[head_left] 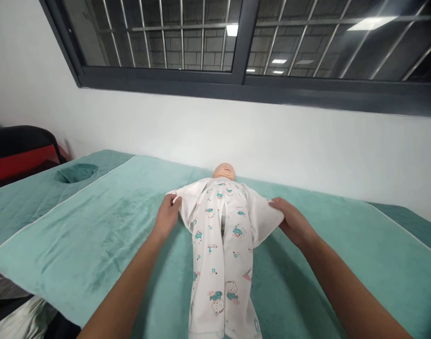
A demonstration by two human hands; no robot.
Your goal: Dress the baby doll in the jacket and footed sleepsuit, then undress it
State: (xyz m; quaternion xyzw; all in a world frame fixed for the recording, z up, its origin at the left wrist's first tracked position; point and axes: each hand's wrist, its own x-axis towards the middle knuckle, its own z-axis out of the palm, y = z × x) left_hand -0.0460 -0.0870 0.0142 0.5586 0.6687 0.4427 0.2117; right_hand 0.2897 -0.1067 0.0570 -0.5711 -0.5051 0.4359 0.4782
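Observation:
A white baby garment (238, 245) printed with teal and pink cartoon animals lies over a baby doll (224, 171) on a teal bed cover. Only the doll's head shows at the garment's top; its body is covered. Two long printed panels run down toward me, with a narrow gap between them higher up. My left hand (168, 214) pinches the end of the plain white part on the left. On the other side, my right hand (288, 216) grips the corner of the matching plain white part. Both parts are stretched outward to the sides.
The teal cover (105, 226) spreads over a bed with a round face hole (76, 173) at the left. A red and black chair-like object (22, 150) stands beyond it. The white wall (187, 127) and dark window frame (201, 84) rise behind. Pale fabric (24, 320) lies at lower left.

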